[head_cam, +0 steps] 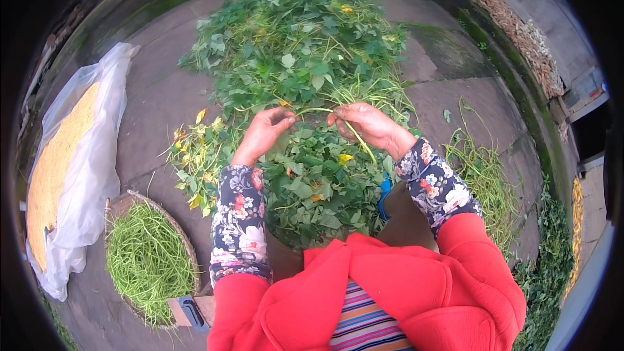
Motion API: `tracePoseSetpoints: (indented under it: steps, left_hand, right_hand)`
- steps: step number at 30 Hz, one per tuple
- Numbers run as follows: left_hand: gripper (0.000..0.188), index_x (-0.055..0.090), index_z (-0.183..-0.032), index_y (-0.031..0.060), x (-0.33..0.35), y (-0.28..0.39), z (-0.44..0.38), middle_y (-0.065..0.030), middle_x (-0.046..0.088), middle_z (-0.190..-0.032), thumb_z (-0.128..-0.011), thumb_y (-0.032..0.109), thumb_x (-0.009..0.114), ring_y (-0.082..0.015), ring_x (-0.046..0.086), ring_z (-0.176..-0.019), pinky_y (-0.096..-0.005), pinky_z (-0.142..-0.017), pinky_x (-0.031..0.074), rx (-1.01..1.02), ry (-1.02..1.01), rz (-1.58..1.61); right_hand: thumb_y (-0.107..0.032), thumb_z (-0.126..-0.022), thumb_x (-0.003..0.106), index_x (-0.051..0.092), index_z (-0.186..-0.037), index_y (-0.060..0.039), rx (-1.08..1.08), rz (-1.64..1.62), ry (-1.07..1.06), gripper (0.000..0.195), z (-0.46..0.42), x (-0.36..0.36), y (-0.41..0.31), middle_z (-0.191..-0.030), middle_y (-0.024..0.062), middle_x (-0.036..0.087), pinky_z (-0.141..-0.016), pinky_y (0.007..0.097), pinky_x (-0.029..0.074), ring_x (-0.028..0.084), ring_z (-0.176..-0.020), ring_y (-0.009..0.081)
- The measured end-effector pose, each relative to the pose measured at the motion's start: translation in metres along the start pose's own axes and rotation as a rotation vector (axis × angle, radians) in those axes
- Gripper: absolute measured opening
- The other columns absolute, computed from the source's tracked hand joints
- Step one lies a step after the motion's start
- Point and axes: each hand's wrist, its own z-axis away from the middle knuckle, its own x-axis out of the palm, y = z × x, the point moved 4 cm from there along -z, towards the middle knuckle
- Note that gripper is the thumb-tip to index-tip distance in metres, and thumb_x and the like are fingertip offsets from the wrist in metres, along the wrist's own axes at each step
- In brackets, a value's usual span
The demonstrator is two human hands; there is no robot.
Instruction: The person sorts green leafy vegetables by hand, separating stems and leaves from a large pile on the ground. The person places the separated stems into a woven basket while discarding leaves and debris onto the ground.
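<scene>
A single green leaf stalk (318, 109) arches between my two hands above the leaves. Its left end is pinched between the thumb and fingers of my left hand (269, 129). My right hand (366, 124) grips it farther along, and its paler end hangs down past my palm. Beneath both hands lies a heap of picked green leaves (312, 185) with a few yellow ones. Just beyond them rises a large pile of leafy vines (302, 44), with bare stems sticking out at its near right side.
At the lower left, a round woven basket (196, 258) holds green stalks. Yellow grain (63, 161) lies on white plastic sheeting (105, 175) at far left. Yellowing leaves (197, 156) lie left of the heap. Stripped vines (482, 180) lie at right, near a mossy ledge (531, 122).
</scene>
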Motion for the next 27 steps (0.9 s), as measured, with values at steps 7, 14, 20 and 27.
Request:
tracePoseSetpoints:
  steps: [7,14,20,27]
  left_hand:
    - [0.017,0.069,-0.105,-0.0023,0.002,0.022,0.011,-0.009,0.072,-0.093,-0.091,0.007,0.066,-0.0173,0.069,-0.086,-0.0293,-0.079,0.053,0.247,0.125,-0.526]
    - [0.017,0.071,-0.103,0.0038,-0.025,0.02,0.017,-0.0097,0.075,-0.093,-0.092,0.015,0.065,-0.0236,0.072,-0.08,-0.0363,-0.076,0.056,0.134,0.652,-0.37]
    - [0.032,0.073,-0.117,0.0088,-0.004,0.004,0.019,-0.012,0.067,-0.122,-0.091,0.027,0.072,-0.0212,0.066,-0.097,-0.0332,-0.091,0.052,0.089,0.203,-0.754]
    - [0.021,0.073,-0.103,0.0023,0.057,0.057,0.055,-0.0002,0.067,-0.076,-0.095,0.021,0.067,-0.006,0.057,-0.063,-0.0238,-0.063,0.049,0.015,0.161,0.304]
  right_hand:
    - [-0.03,-0.103,0.055,0.069,-0.097,-0.0073,0.032,0.108,0.026,0.028,0.025,0.004,0.002,-0.067,-0.0038,0.059,-0.05,0.022,0.037,0.05,-0.056,0.0059]
    - [-0.029,-0.105,0.052,0.066,-0.092,-0.0083,0.004,0.281,0.051,0.028,0.033,0.038,-0.001,-0.066,-0.0025,0.06,-0.051,0.0226,0.038,0.052,-0.058,0.0063]
    - [-0.029,-0.105,0.049,0.065,-0.095,-0.0077,-0.083,0.295,0.152,0.028,0.047,0.032,-0.008,-0.069,-0.0027,0.06,-0.052,0.0217,0.036,0.053,-0.061,0.0053]
    - [-0.021,-0.103,0.051,0.064,-0.096,-0.0016,-0.089,0.402,0.114,0.024,0.032,0.073,0.014,-0.08,0.001,0.062,-0.057,0.0235,0.043,0.055,-0.065,0.008]
